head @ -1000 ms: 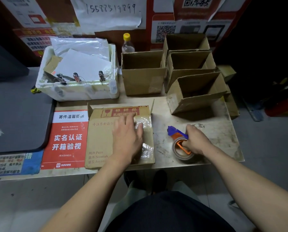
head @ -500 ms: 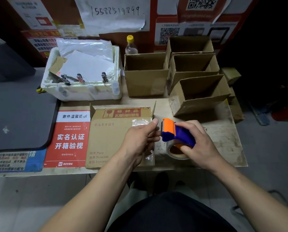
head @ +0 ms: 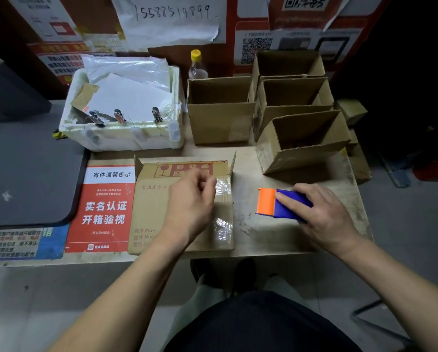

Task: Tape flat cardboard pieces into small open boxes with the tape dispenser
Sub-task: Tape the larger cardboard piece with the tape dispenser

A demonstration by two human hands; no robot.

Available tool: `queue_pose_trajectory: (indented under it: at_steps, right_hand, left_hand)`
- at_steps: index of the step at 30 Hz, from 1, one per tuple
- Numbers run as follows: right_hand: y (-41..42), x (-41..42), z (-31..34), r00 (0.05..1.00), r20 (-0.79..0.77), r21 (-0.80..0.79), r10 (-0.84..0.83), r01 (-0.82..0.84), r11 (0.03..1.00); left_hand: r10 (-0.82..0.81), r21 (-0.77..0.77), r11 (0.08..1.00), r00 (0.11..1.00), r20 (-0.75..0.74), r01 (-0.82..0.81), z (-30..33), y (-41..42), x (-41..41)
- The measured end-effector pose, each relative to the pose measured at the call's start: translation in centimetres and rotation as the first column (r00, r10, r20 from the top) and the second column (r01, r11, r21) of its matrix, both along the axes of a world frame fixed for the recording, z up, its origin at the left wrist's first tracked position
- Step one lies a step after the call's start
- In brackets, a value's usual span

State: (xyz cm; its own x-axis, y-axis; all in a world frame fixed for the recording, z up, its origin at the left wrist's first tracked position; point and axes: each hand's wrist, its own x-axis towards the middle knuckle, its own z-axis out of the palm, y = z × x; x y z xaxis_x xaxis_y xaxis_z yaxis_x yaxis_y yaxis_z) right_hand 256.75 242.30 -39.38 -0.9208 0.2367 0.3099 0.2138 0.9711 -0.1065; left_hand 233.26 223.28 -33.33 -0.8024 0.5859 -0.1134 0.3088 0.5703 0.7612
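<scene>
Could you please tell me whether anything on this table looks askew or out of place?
The nearest open box on the right is tipped over towards the person, while the open boxes behind it stand upright. Nothing looks spilled.

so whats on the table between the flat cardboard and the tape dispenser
Nothing: in the head view, only bare, scuffed table lies between the flat cardboard and the tape dispenser.

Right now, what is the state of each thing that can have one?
flat cardboard piece: lying flat, tape along its right edge.
tape dispenser: held by right hand.
left hand: over the cardboard, fingers curled.
four boxes: open on top.
bottle: capped, upright.
</scene>
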Motion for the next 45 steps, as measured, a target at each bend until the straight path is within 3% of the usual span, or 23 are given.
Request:
queue_pose_trajectory:
  at_steps: [3,5,7,9,10,12,15,17,19,22,24,26,27,33,36,38,45]
  right_hand:
    - [-2.4,-2.4,-0.8,0.998,0.062,0.043,-0.023,0.020,0.999]
    - [-2.8,-3.5,-1.9,0.953,0.244,-0.079,-0.180,0.205,0.976]
    - [-1.6,-3.4,-3.4,0.854,0.438,-0.316,-0.280,0.437,0.842]
    - [-0.6,-2.9,-4.5,0.827,0.495,-0.560,-0.268,0.539,0.629]
    - [-0.3,-2.8,-5.1,0.831,0.490,-0.616,-0.264,0.544,0.569]
    - [-0.1,-2.7,-6.1,0.819,0.524,-0.646,-0.234,0.560,0.518]
    - [0.3,-3.2,-6.6,0.756,0.631,-0.577,-0.176,0.608,0.545]
    - [0.4,-4.2,-4.7,0.822,0.531,-0.682,-0.208,0.560,0.471]
    - [-0.2,-5.8,-1.2,0.935,0.254,-0.896,-0.246,0.323,0.303]
    - [-2.1,-8.2,3.7,0.994,0.039,-0.981,-0.097,0.057,0.184]
    - [-3.3,-9.4,4.4,0.998,0.066,-0.974,0.002,0.064,0.217]
    - [-3.9,-9.9,3.9,0.994,0.106,-0.963,-0.019,0.108,0.246]
    - [-4.0,-9.8,3.5,0.991,0.120,-0.969,-0.061,0.131,0.210]
    - [-4.7,-9.2,0.1,0.899,0.361,-0.928,-0.248,0.319,-0.194]
    - [-5.0,-9.5,-1.4,0.843,0.402,-0.875,-0.357,0.238,-0.422]
    - [-5.5,-9.8,-2.2,0.820,0.395,-0.872,-0.414,0.193,-0.450]
    - [-7.7,-10.9,-4.5,0.752,0.385,-0.921,-0.535,0.279,-0.271]
  left_hand:
    - [-0.249,-0.011,0.966,0.920,-0.303,0.257,0.8,1.9,3.4]
    - [-0.405,-0.068,0.906,0.806,-0.432,0.419,0.8,2.6,6.1]
    - [-0.423,-0.046,0.895,0.813,-0.400,0.444,1.0,2.7,6.1]
    - [-0.364,-0.037,0.928,0.884,-0.292,0.370,1.7,2.3,4.9]
    - [-0.345,-0.040,0.937,0.901,-0.261,0.347,1.7,2.1,4.3]
    - [-0.337,-0.028,0.940,0.910,-0.243,0.341,1.8,1.9,3.4]
    - [-0.354,-0.049,0.934,0.906,-0.231,0.353,1.9,1.6,2.9]
    - [-0.366,-0.055,0.930,0.908,-0.206,0.363,1.7,1.4,2.3]
    - [-0.374,-0.050,0.927,0.908,-0.187,0.372,1.3,1.4,1.7]
    - [-0.365,-0.042,0.931,0.917,-0.163,0.363,0.7,1.2,0.9]
    - [-0.326,-0.025,0.945,0.936,-0.135,0.326,0.4,0.8,0.3]
    - [-0.256,-0.003,0.966,0.960,-0.114,0.258,-0.2,0.4,-0.2]
    - [-0.218,0.001,0.976,0.971,-0.100,0.220,-0.6,0.1,-0.4]
    - [-0.008,-0.025,1.000,1.000,-0.005,0.008,-3.8,-0.9,0.7]
    - [0.060,-0.054,0.997,0.998,-0.001,-0.060,-4.7,-1.1,0.8]
    - [0.081,-0.067,0.995,0.997,0.008,-0.080,-5.1,-1.0,0.9]
    - [0.019,-0.205,0.977,0.979,-0.201,-0.061,-6.4,0.0,1.1]
